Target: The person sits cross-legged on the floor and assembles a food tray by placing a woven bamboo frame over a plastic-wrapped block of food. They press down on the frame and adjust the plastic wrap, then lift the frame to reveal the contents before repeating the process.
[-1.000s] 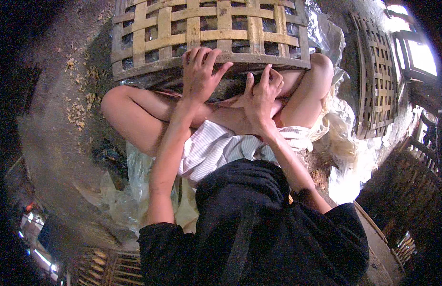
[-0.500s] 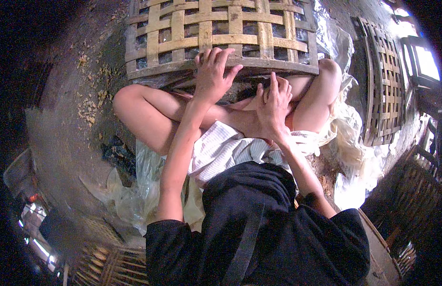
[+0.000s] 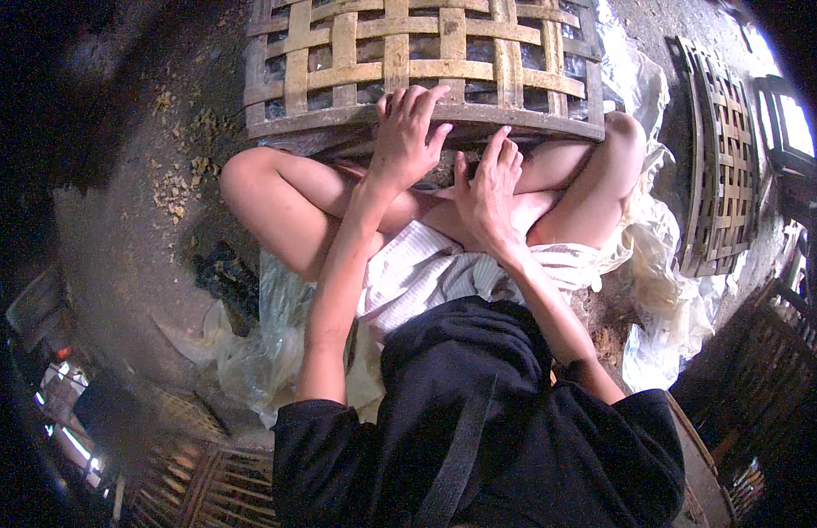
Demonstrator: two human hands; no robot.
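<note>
Two hands work at one woven bamboo basket, which lies across the person's knees with its long rim running left to right. The left hand grips the rim, fingers curled over it. The right hand touches under the rim, fingers loose. The flat strips look rough and dry.

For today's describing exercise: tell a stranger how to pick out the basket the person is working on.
Start at the seated person's bare knees. Across them lies a woven basket of broad pale strips, both hands on its rim. Unlike the baskets propped at the right, it is being touched.
</note>
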